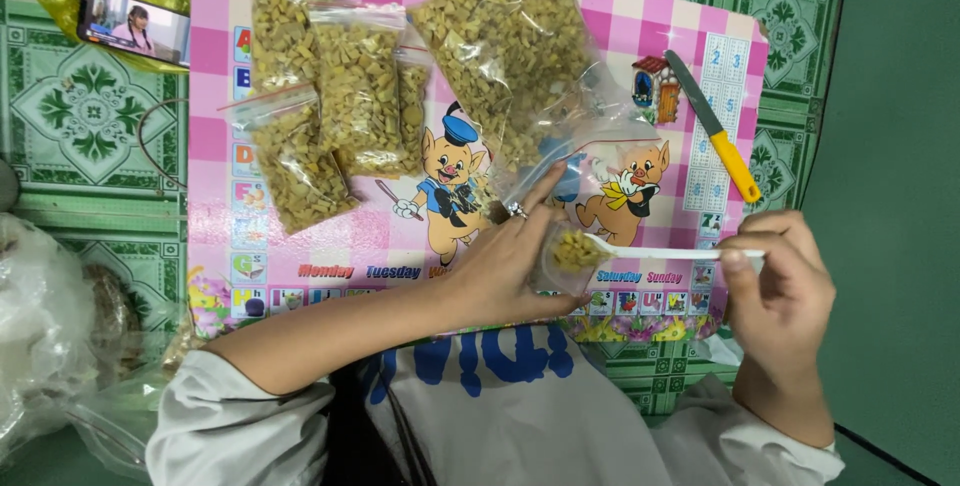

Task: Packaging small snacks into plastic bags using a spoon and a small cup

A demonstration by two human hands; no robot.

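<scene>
My left hand [510, 266] holds the open end of a clear plastic bag [520, 56] partly filled with small yellow-brown pieces. My right hand [775, 276] pinches the handle of a white plastic spoon [660, 252]. The spoon's bowl carries a heap of the same yellow pieces [578, 248] and sits at the bag's mouth beside my left palm. Both hands hover over a low pink checkered table [210, 136] printed with cartoon pigs.
Several sealed bags of yellow pieces [330, 106] lie on the table's left part. A knife with a yellow handle [715, 126] rests at the right. A phone with a lit screen [133, 26] leans on a yellow bag at top left. Clear plastic bags [50, 336] lie at left.
</scene>
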